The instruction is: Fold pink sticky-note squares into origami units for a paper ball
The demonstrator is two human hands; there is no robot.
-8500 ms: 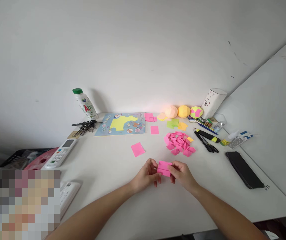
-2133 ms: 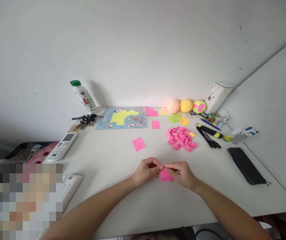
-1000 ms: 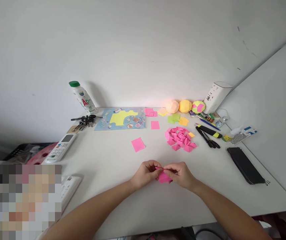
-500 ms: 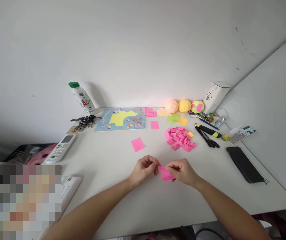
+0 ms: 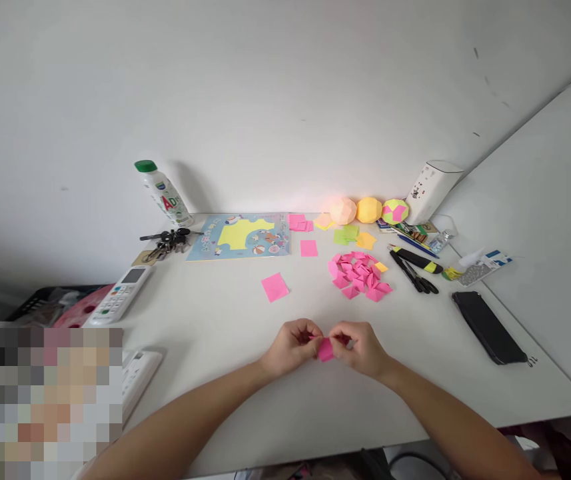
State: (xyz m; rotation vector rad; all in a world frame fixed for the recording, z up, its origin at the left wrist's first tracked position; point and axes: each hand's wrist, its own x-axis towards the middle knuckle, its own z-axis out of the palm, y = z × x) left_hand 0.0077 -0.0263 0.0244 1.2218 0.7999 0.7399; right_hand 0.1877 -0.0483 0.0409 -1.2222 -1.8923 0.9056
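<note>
Between my two hands is a small pink paper square (image 5: 326, 349), held just above the white table near its front. My left hand (image 5: 296, 347) pinches its left side between thumb and fingers. On the right side, my right hand (image 5: 360, 345) grips it the same way, and the fingers hide part of the paper. Beyond my left hand a pink sticky note (image 5: 275, 287) lies flat. A heap of folded pink paper pieces (image 5: 358, 275) sits beyond my right hand. Farther back is another pink square note (image 5: 308, 249).
At the back stand three paper balls, one of them orange (image 5: 368, 210). Scissors (image 5: 414, 273), a utility knife (image 5: 418, 259) and a black pouch (image 5: 489, 328) lie to the right. On the left are a bottle (image 5: 165, 193), keys (image 5: 170, 242), a remote (image 5: 121, 293) and a blue booklet (image 5: 200, 248).
My left hand has moved right and now grips the paper's left side. The hands are closer together, and less of the pink paper shows between them.
</note>
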